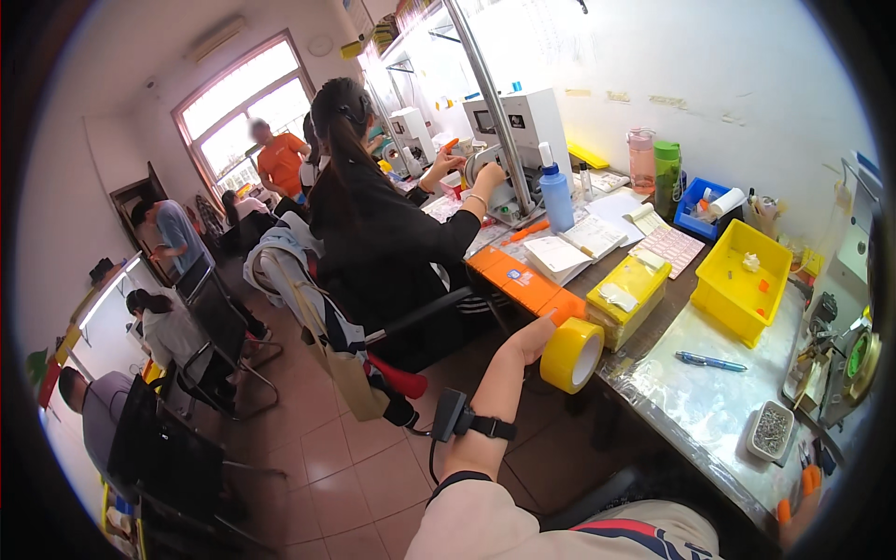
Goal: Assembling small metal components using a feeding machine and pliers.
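Observation:
My left arm reaches forward from the lower edge, a black strap with a small device on the wrist. My left hand (532, 342) is closed on a roll of yellow tape (560, 357) just off the table's edge; the roll hides part of the fingers. Right beyond them lies a flat orange packet (513, 277). At the dark lower right rim, my right hand (801, 525) shows only partly. Orange covers that look like finger cots sit on two of its fingertips, held apart, with nothing visible between them. Small metal tools lie close by.
On my table are a yellow bin (735, 303), a blue pen (710, 361), a dish of small metal parts (771, 430) and a yellow box (627, 297). Beyond stand a blue bottle (557, 201) and a blue bin (698, 213). A co-worker in black (383, 215) sits at the left.

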Tool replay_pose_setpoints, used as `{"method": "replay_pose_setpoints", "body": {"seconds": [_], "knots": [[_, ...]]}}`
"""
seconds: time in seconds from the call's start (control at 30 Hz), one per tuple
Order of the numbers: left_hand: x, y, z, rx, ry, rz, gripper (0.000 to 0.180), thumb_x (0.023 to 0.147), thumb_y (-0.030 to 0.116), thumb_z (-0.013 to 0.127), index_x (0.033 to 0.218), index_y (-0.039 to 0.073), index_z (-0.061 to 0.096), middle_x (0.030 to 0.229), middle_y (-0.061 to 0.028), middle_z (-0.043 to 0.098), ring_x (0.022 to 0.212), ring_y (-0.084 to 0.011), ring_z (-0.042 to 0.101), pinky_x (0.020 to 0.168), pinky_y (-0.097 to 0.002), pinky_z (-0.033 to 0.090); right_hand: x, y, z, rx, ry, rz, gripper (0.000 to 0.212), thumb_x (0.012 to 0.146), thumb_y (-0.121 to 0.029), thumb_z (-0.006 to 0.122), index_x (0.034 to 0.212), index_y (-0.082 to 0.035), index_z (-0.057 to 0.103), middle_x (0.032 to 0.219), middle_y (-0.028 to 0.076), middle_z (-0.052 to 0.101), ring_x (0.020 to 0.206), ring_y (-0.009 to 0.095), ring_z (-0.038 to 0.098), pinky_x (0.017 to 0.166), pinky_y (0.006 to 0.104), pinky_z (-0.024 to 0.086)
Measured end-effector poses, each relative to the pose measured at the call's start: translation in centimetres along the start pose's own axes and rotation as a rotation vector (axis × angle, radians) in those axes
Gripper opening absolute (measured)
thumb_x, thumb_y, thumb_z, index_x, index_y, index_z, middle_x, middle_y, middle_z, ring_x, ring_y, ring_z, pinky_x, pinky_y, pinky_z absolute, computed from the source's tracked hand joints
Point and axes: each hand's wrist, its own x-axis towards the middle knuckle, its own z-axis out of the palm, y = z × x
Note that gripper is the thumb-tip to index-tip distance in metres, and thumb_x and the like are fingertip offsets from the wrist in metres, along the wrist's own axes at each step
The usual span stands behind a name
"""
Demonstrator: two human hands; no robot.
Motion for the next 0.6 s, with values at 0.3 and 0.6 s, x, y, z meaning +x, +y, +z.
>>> {"method": "replay_pose_setpoints", "body": {"seconds": [0.3, 0.6], "knots": [[1.1, -0.7, 0.7, -0.164, 0.050, -0.123, 0.029, 0.084, 0.028, 0.052, 0.104, 0.007, 0.055, 0.099, -0.0040, 0.060, 0.087, -0.0117, 0.058, 0.075, -0.0249, 0.046, -0.6, 1.2, 5.3, 0.768, 0.183, 0.358, 0.046, 0.081, 0.003, 0.041, 0.126, 0.003, 0.034, 0.129, 0.015, 0.036, 0.122, 0.027, 0.035, 0.102, 0.0326, 0.024], [1.2, -0.3, 0.7, -0.070, 0.118, -0.007, 0.027, 0.083, 0.027, 0.054, 0.103, 0.008, 0.055, 0.096, -0.0038, 0.059, 0.087, -0.0123, 0.057, 0.079, -0.0249, 0.044, 1.0, 3.7, 7.5, 0.454, 0.232, 0.516, 0.035, 0.087, -0.002, 0.040, 0.121, 0.002, 0.041, 0.120, 0.018, 0.045, 0.110, 0.030, 0.044, 0.095, 0.0334, 0.032]]}}
